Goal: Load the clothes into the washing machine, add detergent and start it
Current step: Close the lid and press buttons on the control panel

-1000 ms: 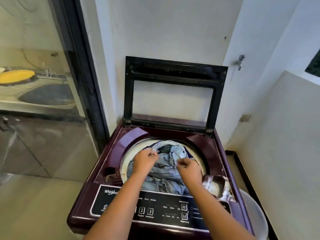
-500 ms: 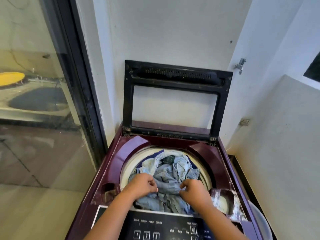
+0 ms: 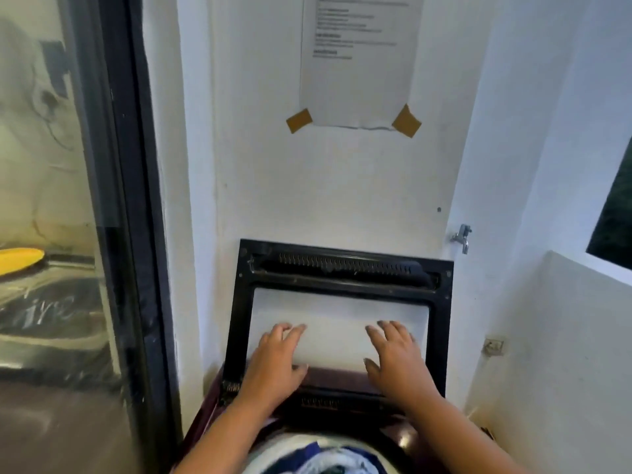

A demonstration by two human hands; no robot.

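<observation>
The lid point(image 3: 342, 268) stands upright against a white wall point(image 3: 342, 183). Above the lid: a taped paper sheet point(image 3: 355, 80). Right of the lid: a tap point(image 3: 462, 236). Left of the lid: a dark-framed glass door point(image 3: 51, 234). Below the lid: the washing machine point(image 3: 202, 428), holding the clothes point(image 3: 328, 460). Half a second ago both hands pressed the clothes. The left hand point(image 3: 277, 360) and right hand point(image 3: 396, 360) are now raised before the lid's pane, fingers straight, grasping nothing.

Black lid frame point(image 3: 342, 281), maroon washer point(image 3: 201, 429), seemingly blue-white clothes point(image 3: 321, 455).
</observation>
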